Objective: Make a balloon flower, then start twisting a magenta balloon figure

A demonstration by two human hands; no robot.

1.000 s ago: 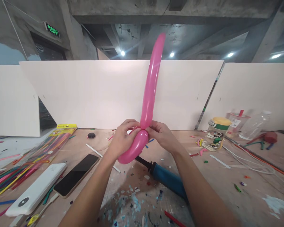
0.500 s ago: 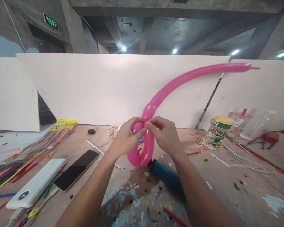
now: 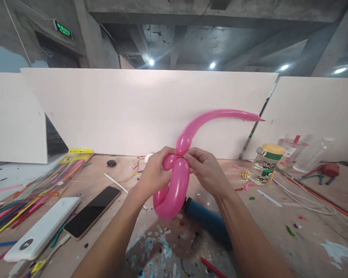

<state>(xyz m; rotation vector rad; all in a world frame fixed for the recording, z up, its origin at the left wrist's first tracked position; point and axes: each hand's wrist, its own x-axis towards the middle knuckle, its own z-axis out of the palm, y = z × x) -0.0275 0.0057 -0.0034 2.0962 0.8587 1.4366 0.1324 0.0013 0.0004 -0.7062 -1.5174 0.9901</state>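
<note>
A long pink modelling balloon (image 3: 178, 181) hangs between my two hands over the table. Its lower part is bent into a loop, and a small bubble sits at the twisted joint. From that joint the long free end curves up and off to the right, ending in a thin tip. My left hand (image 3: 156, 170) is closed around the small bubble and the loop's left side. My right hand (image 3: 204, 166) pinches the balloon at the joint, fingers curled. Under the loop, a blue balloon pump (image 3: 205, 218) lies on the table, partly behind my right forearm.
On the left are a phone (image 3: 92, 212), a white power bank (image 3: 43, 227) and a bag of uninflated balloons (image 3: 69, 166). A yellow-lidded bottle (image 3: 265, 166) and a clear plastic bottle (image 3: 313, 154) stand at right. White boards (image 3: 118, 112) rise behind the table (image 3: 278, 239).
The balloon's free end has swung down and its tip toward the left. The loop has turned and hangs slightly lower, nearer me. Both hands still hold the joint.
</note>
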